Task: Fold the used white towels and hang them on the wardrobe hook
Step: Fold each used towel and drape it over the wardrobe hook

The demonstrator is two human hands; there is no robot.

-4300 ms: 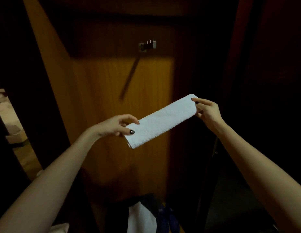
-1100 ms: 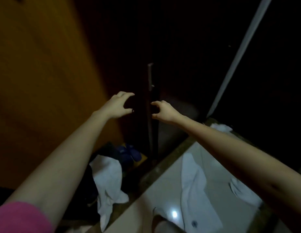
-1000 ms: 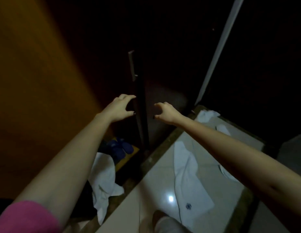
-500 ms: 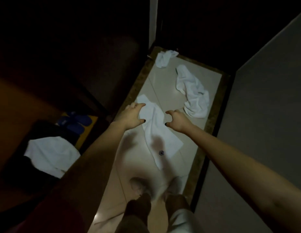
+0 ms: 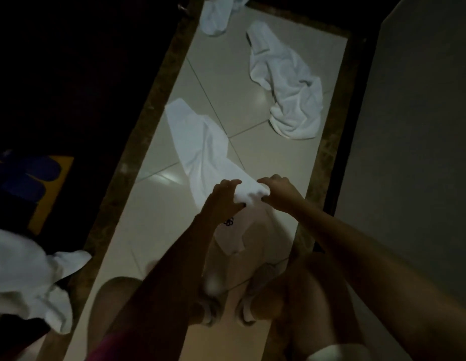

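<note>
A long white towel [image 5: 200, 144] lies on the pale tiled floor [image 5: 226, 74], its near end bunched and lifted a little. My left hand [image 5: 222, 198] and my right hand [image 5: 278, 192] both grip that near end side by side, fingers curled into the cloth. A small dark logo shows on the towel just under my left hand. A second crumpled white towel [image 5: 286, 82] lies further away on the right. A third white towel [image 5: 216, 15] sits at the far end of the floor. The wardrobe hook is out of view.
A dark stone border [image 5: 138, 131] frames the tiles. A grey wall [image 5: 414, 152] stands on the right. White cloth [image 5: 26, 277] lies at the lower left, with blue slippers [image 5: 23, 175] on a yellow mat beyond it. My shoes [image 5: 226, 303] are below my arms.
The folded towel that both hands held up by the hook is gone from them. My view dropped to the floor, both hands reached down, and they now grip the near towel's end.
</note>
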